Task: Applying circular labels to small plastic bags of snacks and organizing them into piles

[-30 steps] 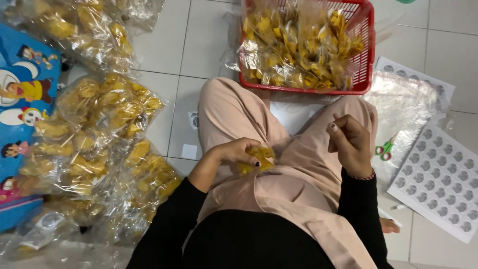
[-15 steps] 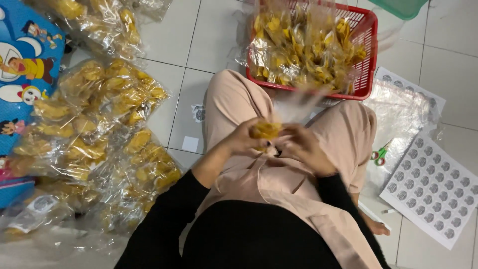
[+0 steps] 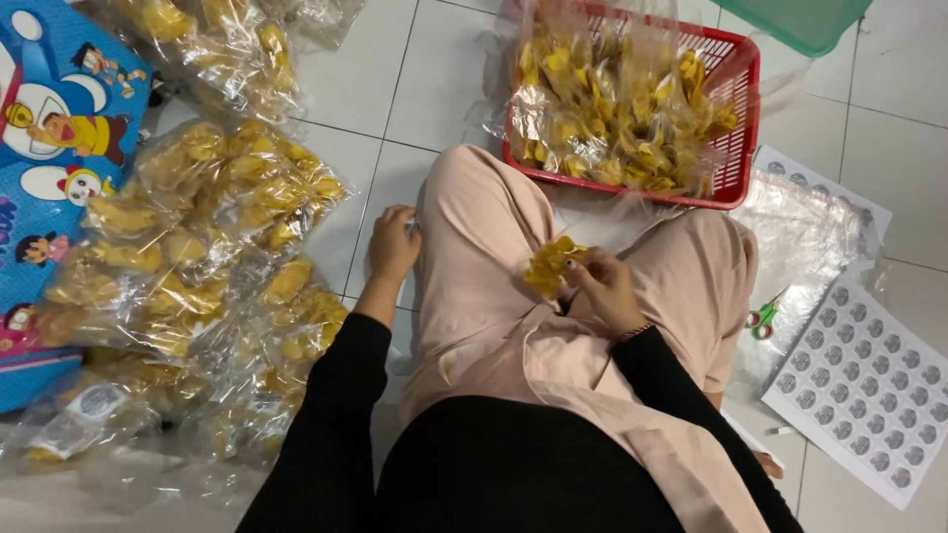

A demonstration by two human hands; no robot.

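- Right hand (image 3: 604, 288): fingers pinched on a small clear packet of yellow chips (image 3: 553, 265), held over the lap between the knees.
- Left hand (image 3: 392, 244): away from the packet, lowered beside the left thigh toward the tiled floor (image 3: 395, 89); fingers curled, whether around anything cannot be told.
- Ahead of the right hand: red plastic basket (image 3: 736, 148), lattice-walled, piled with filled chip packets; green bin corner (image 3: 805, 20) beyond it.
- Outboard of the left hand: heap of larger chip bags (image 3: 197, 257), glossy crinkled film, contents irregular and golden; blue cartoon-printed mat (image 3: 49, 128) further out.
- Outboard of the right hand: sheet of round grey stickers (image 3: 869, 385), flat and matte; small scissors (image 3: 761, 318) with red and green handles; loose clear plastic film (image 3: 810, 237), wrinkled.
- Risk, judged: one-handed pinch on slick film likely to slip, dropping the packet onto the lap.
- Risk, judged: brittle chips prone to crushing under a tight squeeze.
- Risk, judged: scissors close by the right knee, liable to be knocked or to snag the film.
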